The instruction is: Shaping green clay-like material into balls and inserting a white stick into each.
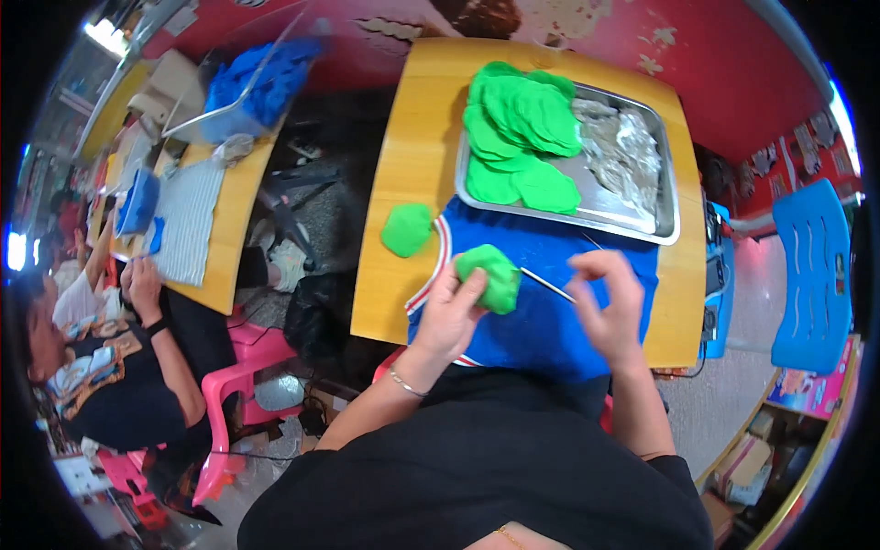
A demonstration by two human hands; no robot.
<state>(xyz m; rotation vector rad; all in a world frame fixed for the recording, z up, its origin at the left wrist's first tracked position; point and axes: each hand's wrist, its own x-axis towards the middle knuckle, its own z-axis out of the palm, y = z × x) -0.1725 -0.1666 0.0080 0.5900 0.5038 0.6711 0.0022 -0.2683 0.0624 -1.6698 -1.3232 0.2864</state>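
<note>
My left hand (449, 312) is closed on a bunched green fabric piece (498, 282), pinched between thumb and fingers above a blue cloth (513, 335) with red-and-white edging. My right hand (612, 302) hovers to its right, fingers curled and thumb near the index tip; whether a small thing is between them is too fine to make out. A thin pale stick (547, 284) slants between the hands, its lower end by my right thumb. One flat green piece (406, 229) lies left of the cloth on the wooden table (390, 307).
Beyond the cloth stands a metal tray (568, 218) with stacked green pieces (522, 115) and crumpled clear plastic (619, 151). At left, a person (128, 385) works at another table (225, 247) beside a clear bin of blue material (252, 92). A blue chair (811, 275) stands right.
</note>
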